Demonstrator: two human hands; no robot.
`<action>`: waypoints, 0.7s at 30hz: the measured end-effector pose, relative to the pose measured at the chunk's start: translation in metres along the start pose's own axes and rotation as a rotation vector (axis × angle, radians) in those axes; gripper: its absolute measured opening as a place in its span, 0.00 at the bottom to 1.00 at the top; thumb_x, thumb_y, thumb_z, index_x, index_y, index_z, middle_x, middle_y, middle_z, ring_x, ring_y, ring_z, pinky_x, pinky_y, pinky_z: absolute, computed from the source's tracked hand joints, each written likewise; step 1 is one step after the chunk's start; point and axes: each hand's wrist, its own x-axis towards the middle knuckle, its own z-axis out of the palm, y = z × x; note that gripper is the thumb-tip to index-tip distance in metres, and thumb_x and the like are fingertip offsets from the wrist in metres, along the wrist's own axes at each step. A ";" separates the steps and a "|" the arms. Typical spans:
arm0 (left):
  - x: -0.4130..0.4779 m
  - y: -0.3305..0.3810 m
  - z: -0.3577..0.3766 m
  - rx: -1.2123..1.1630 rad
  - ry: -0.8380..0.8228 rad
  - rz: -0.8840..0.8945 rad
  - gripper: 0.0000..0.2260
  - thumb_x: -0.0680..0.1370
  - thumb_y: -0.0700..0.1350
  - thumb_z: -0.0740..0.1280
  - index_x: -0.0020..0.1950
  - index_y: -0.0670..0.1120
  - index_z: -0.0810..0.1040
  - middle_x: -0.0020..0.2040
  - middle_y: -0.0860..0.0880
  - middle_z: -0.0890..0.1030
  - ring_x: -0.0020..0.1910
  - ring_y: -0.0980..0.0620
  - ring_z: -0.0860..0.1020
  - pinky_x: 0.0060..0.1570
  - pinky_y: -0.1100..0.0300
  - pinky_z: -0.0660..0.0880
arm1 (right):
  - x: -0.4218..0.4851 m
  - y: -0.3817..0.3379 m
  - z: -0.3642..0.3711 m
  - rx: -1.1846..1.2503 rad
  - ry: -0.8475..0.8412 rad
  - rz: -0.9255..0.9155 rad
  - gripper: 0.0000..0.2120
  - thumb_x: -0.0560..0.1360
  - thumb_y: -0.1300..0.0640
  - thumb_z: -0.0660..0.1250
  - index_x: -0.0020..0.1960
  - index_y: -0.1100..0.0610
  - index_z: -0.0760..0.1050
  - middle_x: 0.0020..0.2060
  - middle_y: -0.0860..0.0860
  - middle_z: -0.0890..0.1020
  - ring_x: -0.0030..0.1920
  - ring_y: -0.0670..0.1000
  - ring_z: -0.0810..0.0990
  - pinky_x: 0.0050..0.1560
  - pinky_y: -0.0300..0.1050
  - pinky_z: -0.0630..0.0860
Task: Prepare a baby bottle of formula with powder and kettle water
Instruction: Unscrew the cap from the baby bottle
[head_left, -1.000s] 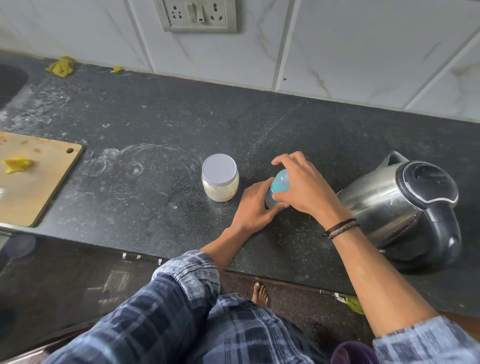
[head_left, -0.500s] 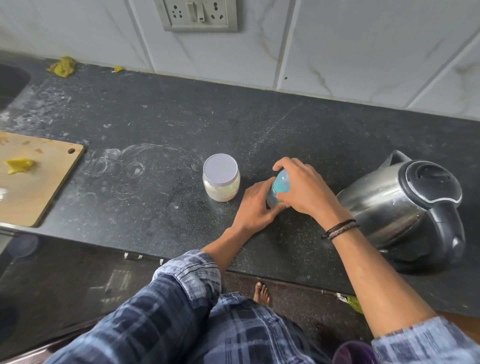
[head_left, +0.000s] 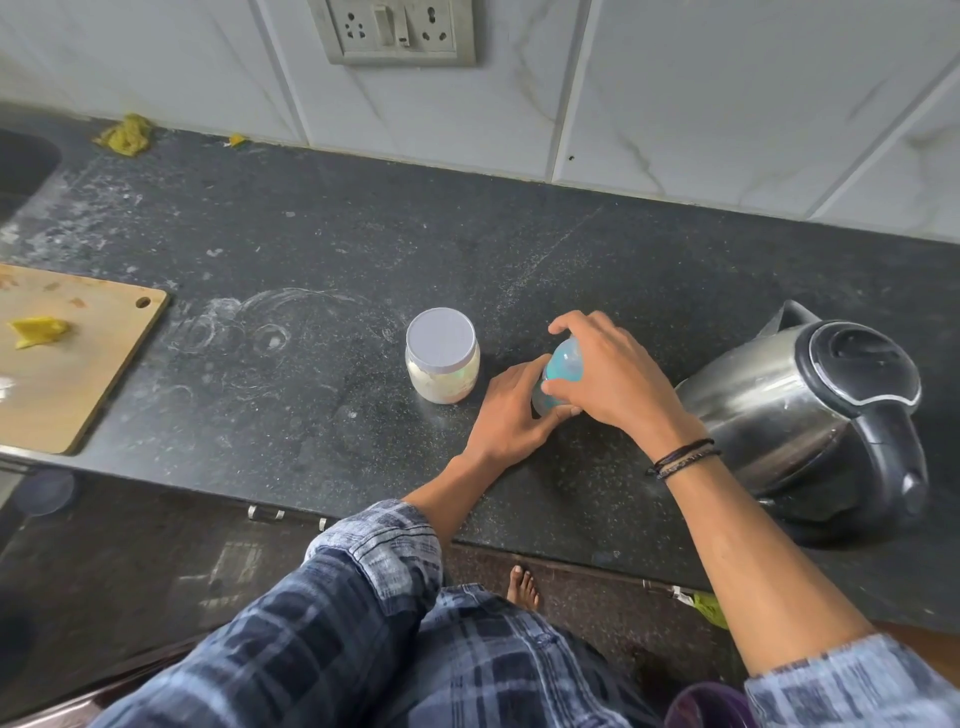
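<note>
Both hands (head_left: 561, 400) clasp the translucent blue-capped bottle (head_left: 562, 364) on speckled black granite (head_left: 322, 249).

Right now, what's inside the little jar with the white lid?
The jar holds pale, creamy powder, seen through its clear side. Its white lid is on, so the top of the powder is hidden.
</note>
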 end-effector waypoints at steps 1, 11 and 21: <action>0.000 0.001 0.000 -0.002 0.002 -0.003 0.27 0.79 0.61 0.67 0.72 0.49 0.70 0.66 0.51 0.79 0.65 0.50 0.76 0.65 0.48 0.71 | 0.000 0.001 0.000 -0.004 -0.008 0.000 0.28 0.72 0.54 0.77 0.68 0.48 0.70 0.63 0.50 0.74 0.60 0.54 0.75 0.52 0.48 0.74; -0.001 0.005 -0.002 -0.010 0.011 0.008 0.28 0.78 0.64 0.65 0.73 0.49 0.70 0.67 0.51 0.79 0.65 0.50 0.76 0.66 0.51 0.71 | -0.001 0.001 0.003 -0.018 -0.006 -0.010 0.28 0.73 0.57 0.76 0.69 0.47 0.69 0.63 0.48 0.74 0.60 0.54 0.75 0.51 0.51 0.77; -0.001 0.002 -0.001 0.002 0.010 0.001 0.27 0.79 0.63 0.66 0.73 0.49 0.70 0.67 0.50 0.79 0.65 0.50 0.76 0.65 0.49 0.71 | -0.001 0.002 0.004 -0.023 -0.019 -0.015 0.32 0.72 0.59 0.77 0.71 0.47 0.68 0.64 0.48 0.74 0.61 0.55 0.74 0.48 0.49 0.76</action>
